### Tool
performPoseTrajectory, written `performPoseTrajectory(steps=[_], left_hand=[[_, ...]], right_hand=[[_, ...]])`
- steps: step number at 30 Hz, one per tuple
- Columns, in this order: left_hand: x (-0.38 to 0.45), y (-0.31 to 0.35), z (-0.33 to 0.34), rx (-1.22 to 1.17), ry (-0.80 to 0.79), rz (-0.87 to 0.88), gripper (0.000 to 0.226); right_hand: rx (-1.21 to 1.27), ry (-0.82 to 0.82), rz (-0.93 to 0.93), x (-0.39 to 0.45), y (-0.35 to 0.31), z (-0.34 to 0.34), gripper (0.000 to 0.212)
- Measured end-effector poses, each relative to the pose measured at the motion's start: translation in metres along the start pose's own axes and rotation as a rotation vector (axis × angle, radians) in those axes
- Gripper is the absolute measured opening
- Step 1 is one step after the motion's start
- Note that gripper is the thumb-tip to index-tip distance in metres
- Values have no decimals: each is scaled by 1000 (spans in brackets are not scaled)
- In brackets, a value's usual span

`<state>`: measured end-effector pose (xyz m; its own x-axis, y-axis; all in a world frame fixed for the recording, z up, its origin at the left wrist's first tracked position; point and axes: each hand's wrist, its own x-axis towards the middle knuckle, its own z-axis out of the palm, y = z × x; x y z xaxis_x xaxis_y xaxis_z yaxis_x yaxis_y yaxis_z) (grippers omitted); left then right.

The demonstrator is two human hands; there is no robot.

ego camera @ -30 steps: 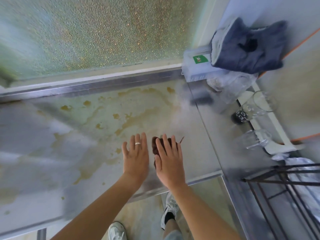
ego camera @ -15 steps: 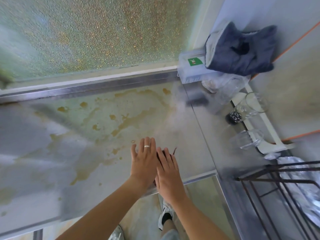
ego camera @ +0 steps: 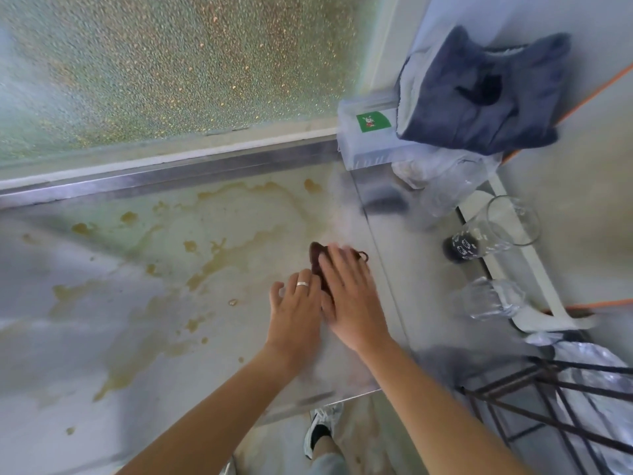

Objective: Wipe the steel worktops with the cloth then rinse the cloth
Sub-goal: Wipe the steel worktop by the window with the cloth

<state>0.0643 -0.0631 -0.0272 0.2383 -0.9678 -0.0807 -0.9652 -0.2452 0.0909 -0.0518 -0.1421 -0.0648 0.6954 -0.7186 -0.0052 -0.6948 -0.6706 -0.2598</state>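
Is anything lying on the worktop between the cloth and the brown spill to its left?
Nothing visible does. The cloth, under the right hand, has bare steel worktop leftward up to the brown stains; the glasses stand off to the right.

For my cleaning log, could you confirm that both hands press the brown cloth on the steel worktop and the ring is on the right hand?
Not quite: the head view shows the ring on the left hand, not the right hand. The brown cloth and steel worktop are as you say.

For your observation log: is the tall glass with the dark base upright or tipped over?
Tipped over: the glass lies on its side, open rim toward the wall.
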Motion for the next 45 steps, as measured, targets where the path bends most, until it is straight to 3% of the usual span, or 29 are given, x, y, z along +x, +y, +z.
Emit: performPoseTrajectory(steps=[2,6,12,22,30,37,41,45], left_hand=[[6,2,-1,23,-57,-13,44],[26,0,-8,76,-133,-45,45],[47,-24,-6,85,-268,-58,101],[43,-29,12,-49,-73,-47,110],[30,-33,9,-36,-98,-106,124],[-7,-42,4,-99,-65,-250,110],[-31,-55,4,-82,4,-262,58],[-32,-71,7,-95,-7,-227,52]], right_hand=[[30,-74,-56,-7,5,7,58],[33,-73,82,24,2,16,60],[71,-84,140,112,16,10,64],[100,-168,81,224,4,8,64],[239,-152,-133,182,3,4,62],[240,-91,-175,67,-36,25,59],[253,-81,-139,20,-67,36,55],[218,-59,-100,7,-80,42,52]])
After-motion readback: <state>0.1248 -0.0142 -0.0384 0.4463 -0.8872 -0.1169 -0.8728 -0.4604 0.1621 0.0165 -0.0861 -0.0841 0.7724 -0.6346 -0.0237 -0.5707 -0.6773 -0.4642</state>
